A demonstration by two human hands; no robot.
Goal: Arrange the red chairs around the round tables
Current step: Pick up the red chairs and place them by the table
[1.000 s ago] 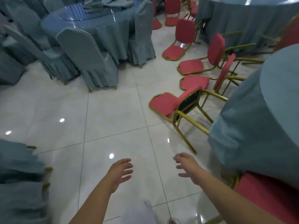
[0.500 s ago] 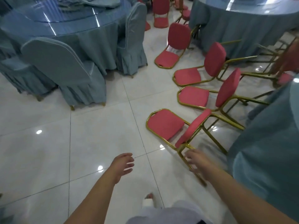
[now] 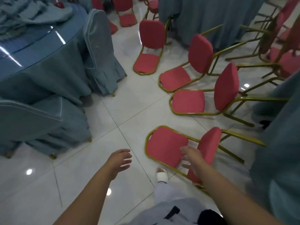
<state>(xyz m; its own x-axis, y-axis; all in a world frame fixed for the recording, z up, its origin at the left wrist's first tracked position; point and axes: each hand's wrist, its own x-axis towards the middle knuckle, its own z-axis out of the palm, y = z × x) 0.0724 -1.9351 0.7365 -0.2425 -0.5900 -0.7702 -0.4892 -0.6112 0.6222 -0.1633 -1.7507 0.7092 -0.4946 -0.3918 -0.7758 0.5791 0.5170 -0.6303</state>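
Nothing is held by the right grip [image 3: 193,158]. Its fingers [image 3: 184,150] are spread wide, and it is seen over the seat and back of the nearest red chair [image 3: 164,147], though it cannot be told if the chair is touched. Nothing is held by the left grip [image 3: 120,160] either. Its fingers are loose and a little apart, and it is held out over the white floor [image 3: 78,159], apart from the chair. The nearest red chair is tipped over on the floor, with its gold legs stuck out to the right toward the near bench [image 3: 276,151], which is draped in blue cloth. Just below the chair, a foot in a white slipper [image 3: 161,174] is set on the floor. Behind the nearest chair, three more are tipped the same way in a curved row: a second red chair [image 3: 189,101], a third red chair [image 3: 176,77] and a fourth red chair [image 3: 146,62]. Behind them a far bench [image 3: 203,18] is seen, also draped in blue cloth. On the left, a round bench [image 3: 37,46] with a shiny top is ringed by covered chairs [image 3: 100,51] in blue, and a heap of cloth [image 3: 32,13] is piled on it.
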